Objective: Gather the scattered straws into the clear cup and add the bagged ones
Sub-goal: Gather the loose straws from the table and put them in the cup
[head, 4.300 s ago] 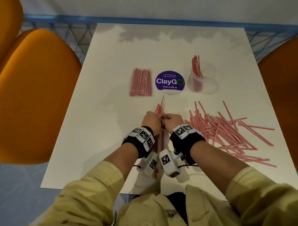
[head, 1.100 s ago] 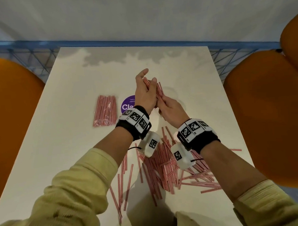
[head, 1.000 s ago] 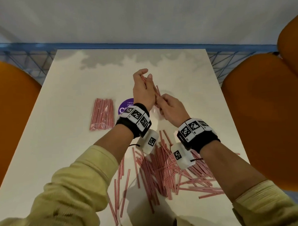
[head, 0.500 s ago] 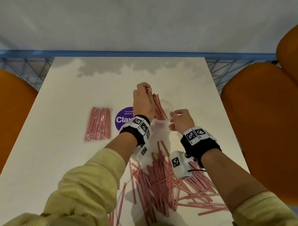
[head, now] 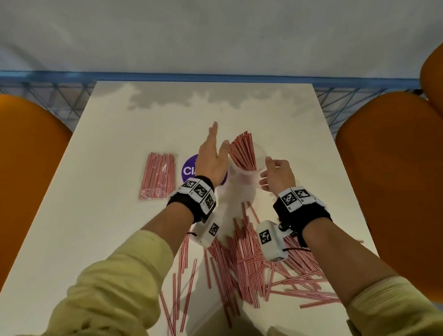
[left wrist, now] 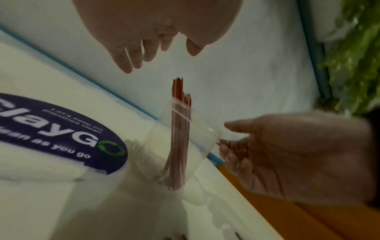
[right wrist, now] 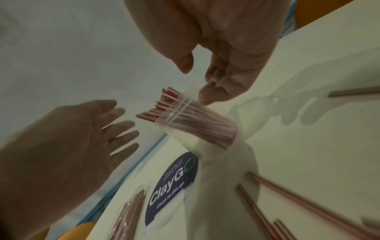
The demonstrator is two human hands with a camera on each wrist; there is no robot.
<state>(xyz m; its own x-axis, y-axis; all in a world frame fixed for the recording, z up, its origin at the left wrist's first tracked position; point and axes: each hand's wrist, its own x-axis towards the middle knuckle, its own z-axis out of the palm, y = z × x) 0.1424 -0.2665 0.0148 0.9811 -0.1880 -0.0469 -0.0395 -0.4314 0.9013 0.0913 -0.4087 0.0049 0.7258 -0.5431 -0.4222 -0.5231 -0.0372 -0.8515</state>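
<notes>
Straws [head: 242, 154] upright in clear cup [head: 248, 175], left hand [head: 211, 160] fingers spread, right hand [head: 278, 176] fingers loosely curled, empty

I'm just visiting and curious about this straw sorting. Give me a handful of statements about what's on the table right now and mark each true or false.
1. The clear cup holds a bunch of straws standing in it. True.
2. The left hand grips a bundle of straws. False: its fingers are spread straight and hold nothing.
3. Scattered straws remain on the table. True.
4. The bag of straws lies inside the cup. False: it lies flat on the table, left of the purple sticker.
5. The right hand is beside the cup. True.
</notes>
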